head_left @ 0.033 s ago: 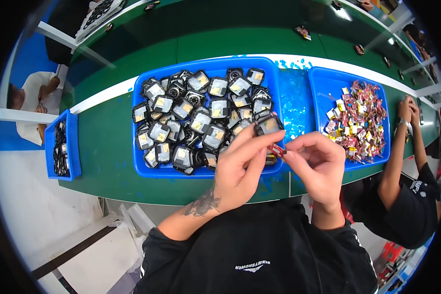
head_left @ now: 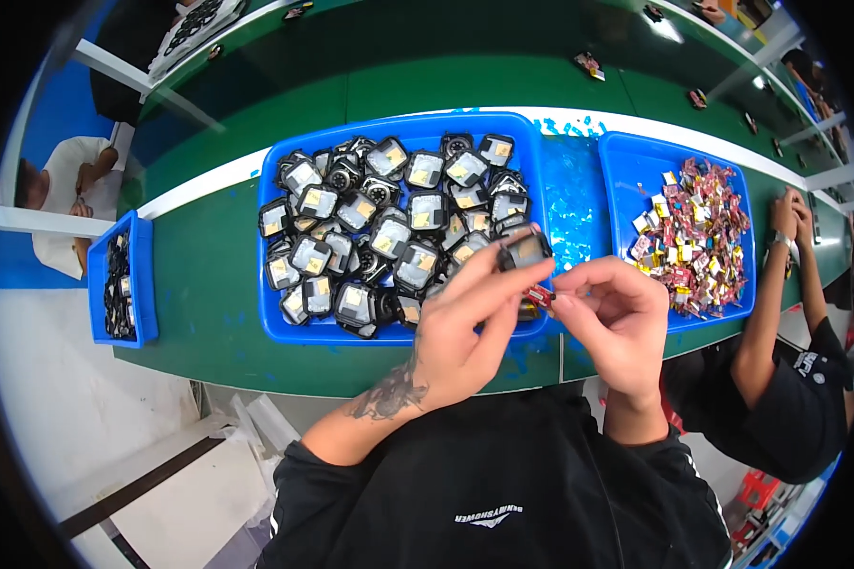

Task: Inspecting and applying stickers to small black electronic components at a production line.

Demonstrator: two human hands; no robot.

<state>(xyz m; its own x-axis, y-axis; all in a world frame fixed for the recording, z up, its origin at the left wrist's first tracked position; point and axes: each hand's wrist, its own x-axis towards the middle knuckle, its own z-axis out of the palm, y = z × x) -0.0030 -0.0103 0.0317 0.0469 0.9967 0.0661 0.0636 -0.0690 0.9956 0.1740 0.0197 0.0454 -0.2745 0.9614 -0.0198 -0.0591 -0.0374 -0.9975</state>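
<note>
Tabletop (head_left: 209,275), green, carries a large blue tray (head_left: 531,152) and, to its right, a second blue tray (head_left: 626,180). Above the near right corner of the large tray, the left hand (head_left: 470,322) is clamped on a squarish black case (head_left: 525,249), its window turned upward beyond the forefinger. The right hand (head_left: 621,327) has thumb and forefinger pinched on a small red piece (head_left: 539,296) just below the case, so that the fingertips of both hands come very near one another. Fingers hide part of the case and of the red piece, and whether the two are joined cannot be told. Under and to the left of them, the large tray holds a heap of similar black cases (head_left: 389,234), many with clear windows. The second tray holds a pile of red, white and yellow pieces (head_left: 702,237). Blue scraps (head_left: 569,204) lie between the trays. At far left stands a smaller blue tray (head_left: 147,275) with dark parts (head_left: 119,289) inside; beyond the second tray, a co-worker's hands (head_left: 791,213) are close together.
</note>
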